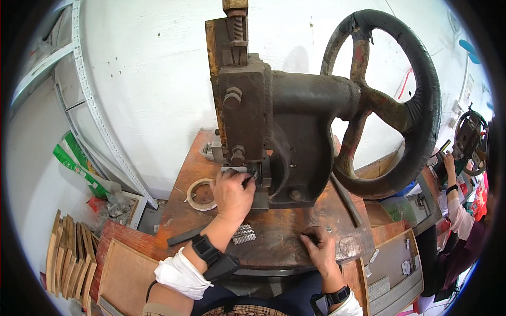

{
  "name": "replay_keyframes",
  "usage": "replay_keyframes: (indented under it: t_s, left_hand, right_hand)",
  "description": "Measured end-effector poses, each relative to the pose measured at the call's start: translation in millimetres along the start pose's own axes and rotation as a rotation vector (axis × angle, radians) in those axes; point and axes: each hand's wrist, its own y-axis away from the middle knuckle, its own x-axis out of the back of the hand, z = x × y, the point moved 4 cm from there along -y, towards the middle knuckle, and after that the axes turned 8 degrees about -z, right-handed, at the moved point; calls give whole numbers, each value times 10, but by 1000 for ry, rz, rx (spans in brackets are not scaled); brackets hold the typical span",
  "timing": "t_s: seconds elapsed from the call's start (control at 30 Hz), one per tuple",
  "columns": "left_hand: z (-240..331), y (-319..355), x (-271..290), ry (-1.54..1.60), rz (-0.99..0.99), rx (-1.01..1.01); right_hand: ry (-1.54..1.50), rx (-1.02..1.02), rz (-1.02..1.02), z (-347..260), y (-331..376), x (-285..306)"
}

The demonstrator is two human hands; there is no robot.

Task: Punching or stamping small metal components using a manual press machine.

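My left hand [232, 194] reaches into the lower opening of a dark iron hand press [243, 110]. Its fingers are bent together at the press's die area [253, 171]; whatever they pinch is too small and hidden to name. My right hand [320, 245] rests near the table's front edge, fingers curled in and thumb close to them; I cannot make out anything in it. A small round metal bit [329, 229] lies beside its fingertips. Between my hands is a cluster of small silvery metal pieces [243, 234] in rows, next to my left wrist.
A large spoked handwheel [421, 79] stands right of the press. On the wooden table [279, 242] lie a tape roll [191, 195] and a metal bar [345, 200]. A tray [392, 295] with metal strips is at right, stacked boards [68, 258] at left. Another person's arm [454, 195] shows far right.
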Motion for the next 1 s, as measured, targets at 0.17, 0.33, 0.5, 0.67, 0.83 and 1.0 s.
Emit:
replay_keyframes:
  t_s: [0.17,0.33,0.5,0.67,0.83,1.0]
  left_hand:
    - [107,-117,-43,-294,-8,-41]
    - [29,-127,59,-254,-52,-44]
    - [-114,-69,282,-204,-320,-350]
    - [58,63,108,-452,-467,-379]
    - [207,62,-187,-474,-367,-206]
    - [60,-122,-46,-347,-431,-244]
  right_hand:
    - [95,83,-14,-113,21,21]
    - [123,127,-4,-120,31,12]
    - [178,165,-1,-95,51,-18]
    - [216,184,-1,-95,55,-61]
    - [253,205,17,-110,58,-58]
    - [277,214,15,-105,52,-68]
